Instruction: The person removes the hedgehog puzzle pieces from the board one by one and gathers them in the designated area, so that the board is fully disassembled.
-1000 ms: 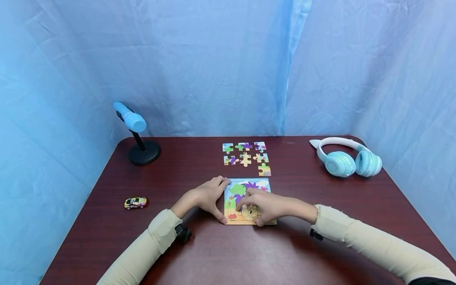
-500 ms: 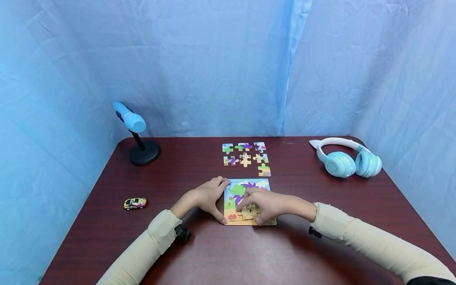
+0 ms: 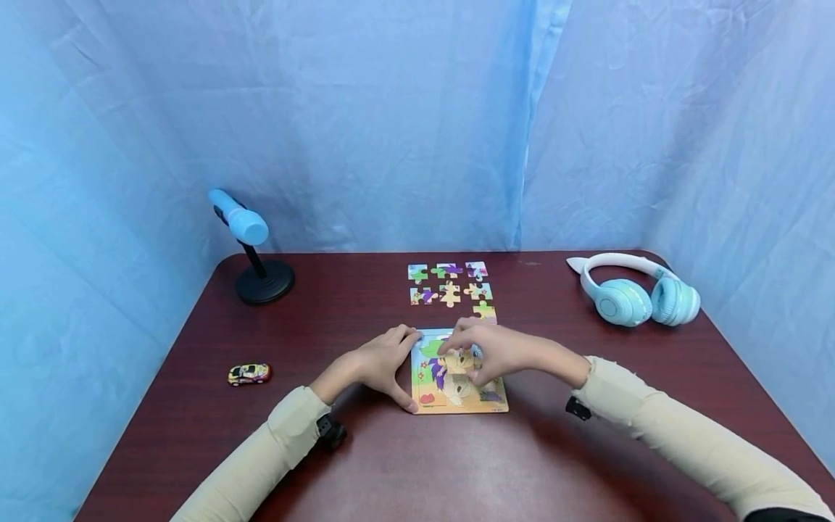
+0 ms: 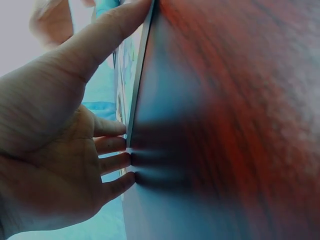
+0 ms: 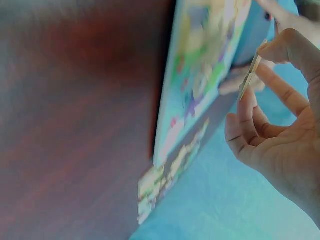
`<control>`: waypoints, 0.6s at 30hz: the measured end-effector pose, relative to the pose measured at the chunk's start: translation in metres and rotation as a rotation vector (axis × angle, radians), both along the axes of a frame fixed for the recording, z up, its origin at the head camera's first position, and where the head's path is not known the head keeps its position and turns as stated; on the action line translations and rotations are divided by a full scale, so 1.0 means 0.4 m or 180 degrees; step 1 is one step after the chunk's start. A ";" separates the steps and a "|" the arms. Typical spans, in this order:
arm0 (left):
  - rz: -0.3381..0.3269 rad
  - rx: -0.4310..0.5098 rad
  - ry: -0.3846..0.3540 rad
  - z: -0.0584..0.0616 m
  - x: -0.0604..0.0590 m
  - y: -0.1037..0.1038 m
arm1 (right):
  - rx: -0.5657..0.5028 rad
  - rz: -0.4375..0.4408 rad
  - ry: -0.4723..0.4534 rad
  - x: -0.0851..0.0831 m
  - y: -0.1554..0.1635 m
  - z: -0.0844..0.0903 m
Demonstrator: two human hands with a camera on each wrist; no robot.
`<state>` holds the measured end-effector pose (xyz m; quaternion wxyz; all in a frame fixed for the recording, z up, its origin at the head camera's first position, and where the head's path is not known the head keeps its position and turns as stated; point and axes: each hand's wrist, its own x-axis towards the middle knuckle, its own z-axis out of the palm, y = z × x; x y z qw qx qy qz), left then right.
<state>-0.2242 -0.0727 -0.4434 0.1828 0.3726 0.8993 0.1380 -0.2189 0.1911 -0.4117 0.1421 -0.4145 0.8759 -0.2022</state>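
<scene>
A square puzzle board [image 3: 427, 406] with a cartoon picture lies flat on the table. My left hand [image 3: 381, 362] rests along its left side, thumb at the near corner and fingertips at the far one; in the left wrist view, those fingers [image 4: 115, 162] are fairly straight against the edge. Raised over the board, my right hand [image 3: 499, 351] pinches a puzzle piece [image 5: 251, 72] between thumb and fingers, clear of the surface in the right wrist view. The piece is seen nearly edge-on there. The right hand hides part of the board's right side.
Several loose puzzle pieces [image 3: 449, 293] lie in rows behind the board. A blue microphone [image 3: 248, 226] on a black stand [image 3: 265, 283] is at back left, with a toy car [image 3: 249, 374] nearer. Headphones [image 3: 622, 301] lie at back right. Blue cloth [image 3: 391, 130] surrounds the table.
My right hand has come up off the board and moved slightly away from me and right, lifting a puzzle piece with it. The left hand stays at the board's left edge.
</scene>
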 end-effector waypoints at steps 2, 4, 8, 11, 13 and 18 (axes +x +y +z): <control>0.0015 0.0038 -0.0013 -0.003 0.001 -0.001 | -0.0055 -0.0034 0.0031 -0.022 0.004 0.010; 0.0033 0.0071 -0.0033 -0.005 0.002 -0.002 | -0.0109 -0.0045 0.0057 -0.047 0.006 0.017; 0.0043 0.0095 -0.0070 -0.010 0.002 -0.004 | -0.0165 -0.0148 0.0059 -0.092 0.004 0.020; 0.0040 0.0092 -0.0095 -0.010 0.002 -0.004 | -0.0162 -0.0312 0.0012 -0.120 0.000 0.012; 0.0048 0.0080 -0.0101 -0.011 0.002 -0.004 | -0.0139 -0.0395 0.0011 -0.138 -0.002 0.002; 0.0025 0.0074 -0.0079 -0.010 0.002 -0.002 | -0.0118 -0.0400 0.0081 -0.178 -0.001 -0.027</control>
